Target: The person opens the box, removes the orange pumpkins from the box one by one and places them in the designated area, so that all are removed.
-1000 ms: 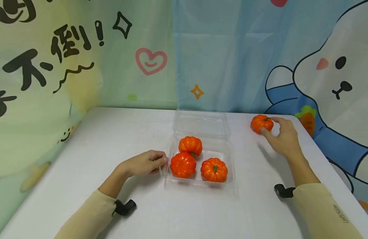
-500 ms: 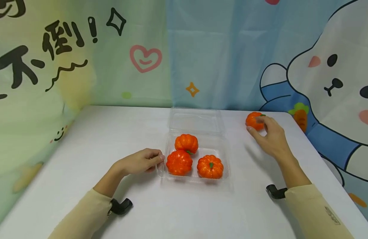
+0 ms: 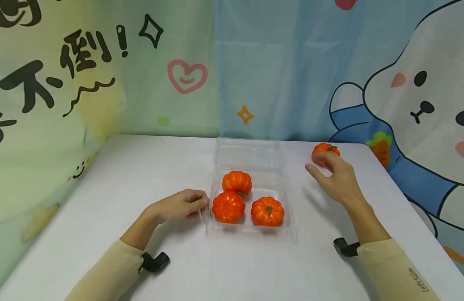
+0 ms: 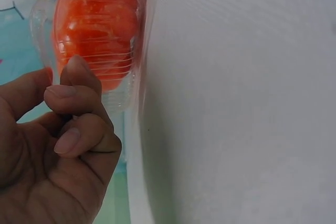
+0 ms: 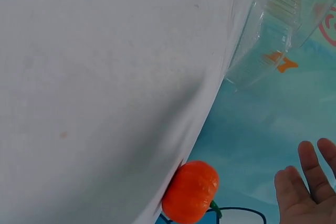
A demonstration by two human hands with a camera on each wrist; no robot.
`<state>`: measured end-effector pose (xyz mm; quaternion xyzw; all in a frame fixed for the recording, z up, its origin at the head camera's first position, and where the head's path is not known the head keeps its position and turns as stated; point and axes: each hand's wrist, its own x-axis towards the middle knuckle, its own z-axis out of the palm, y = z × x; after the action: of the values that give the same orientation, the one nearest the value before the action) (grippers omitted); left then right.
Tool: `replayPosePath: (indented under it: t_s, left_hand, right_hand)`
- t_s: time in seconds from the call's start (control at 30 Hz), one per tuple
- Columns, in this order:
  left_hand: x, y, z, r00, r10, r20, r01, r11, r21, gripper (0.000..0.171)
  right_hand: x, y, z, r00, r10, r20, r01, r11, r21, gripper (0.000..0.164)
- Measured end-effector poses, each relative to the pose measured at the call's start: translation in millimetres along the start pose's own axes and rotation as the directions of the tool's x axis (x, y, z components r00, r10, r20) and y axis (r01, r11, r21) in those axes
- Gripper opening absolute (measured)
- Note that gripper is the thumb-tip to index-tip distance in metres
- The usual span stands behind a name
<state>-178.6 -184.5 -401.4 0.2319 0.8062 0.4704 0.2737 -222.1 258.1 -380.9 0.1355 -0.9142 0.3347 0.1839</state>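
A clear plastic box [image 3: 271, 186] lies with its lid [image 3: 249, 154] folded back. Three small orange pumpkins sit inside: one at the back [image 3: 237, 181], one at the front left [image 3: 228, 206], one at the front right [image 3: 267, 212]. My left hand [image 3: 181, 205] pinches the box's left rim between thumb and fingers; through the wall a pumpkin [image 4: 100, 19] shows close to the fingertips. A further pumpkin [image 3: 324, 148] with a green stem rests near the table's far right corner. In front of it, my right hand [image 3: 335, 175] hovers with parted fingers, holding nothing; the right wrist view shows it apart from that pumpkin [image 5: 190, 192].
The white table [image 3: 172, 259] ends at the back against a printed cloth [image 3: 262, 71] with a cartoon bear and lettering. Each sleeve carries a black wrist mount, one left [image 3: 156, 262] and one right [image 3: 345, 247].
My right hand has drawn away from the far right pumpkin, toward the left and slightly nearer me. That pumpkin stays in place. My left hand keeps its hold, and the head view shifts slightly.
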Motion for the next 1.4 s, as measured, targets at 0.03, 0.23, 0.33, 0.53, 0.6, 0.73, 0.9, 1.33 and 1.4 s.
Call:
replayPosePath:
  t_s: [0.03,0.23,0.33,0.53,0.6,0.73,0.9,1.33,1.4]
  left_hand:
    - [-0.1,-0.4,0.4,1.0,0.008,0.003,-0.008,1.0,0.0,0.029]
    - [1.1,-1.0,0.3,0.999,0.039,0.005,-0.039,0.999,0.009,0.031]
    - [0.5,-1.2,-0.4,0.999,0.034,0.007,-0.034,0.999,0.005,0.03]
    - [-0.3,-1.7,-1.1,1.0,0.029,0.012,-0.029,1.0,-0.004,0.03]
    - [-0.3,-1.8,-1.3,0.999,0.036,0.013,-0.036,0.999,-0.005,0.029]
    - [-0.2,-2.1,-2.2,0.999,0.044,0.017,-0.044,0.999,-0.011,0.027]
    - [-1.5,-0.5,-2.4,0.999,0.05,0.018,-0.05,0.999,-0.017,0.026]
    - [-2.4,-2.3,-0.4,0.999,0.033,0.008,-0.033,0.999,-0.026,0.025]
    - [-1.7,-1.8,-0.4,0.999,0.03,0.009,-0.03,0.999,-0.021,0.026]
  right_hand:
    - [-1,-1,0,1.0,-0.003,0.002,0.003,1.0,0.005,0.035]
    - [-5,-6,2,0.999,-0.044,0.006,0.044,0.998,0.037,0.034]
    - [-7,-10,5,0.998,-0.062,0.019,0.061,0.997,0.036,0.035]
    - [-10,-15,10,0.995,-0.084,0.045,0.082,0.996,0.045,0.034]
    - [-11,-18,11,0.993,-0.102,0.055,0.099,0.994,0.053,0.033]
    - [-13,-22,12,0.987,-0.136,0.091,0.131,0.99,0.057,0.035]
    - [-16,-28,14,0.972,-0.185,0.146,0.177,0.982,0.064,0.038]
    - [-20,-38,22,0.872,-0.404,0.277,0.363,0.912,0.19,0.055]
    - [-21,-38,22,0.859,-0.426,0.285,0.382,0.903,0.196,0.058]
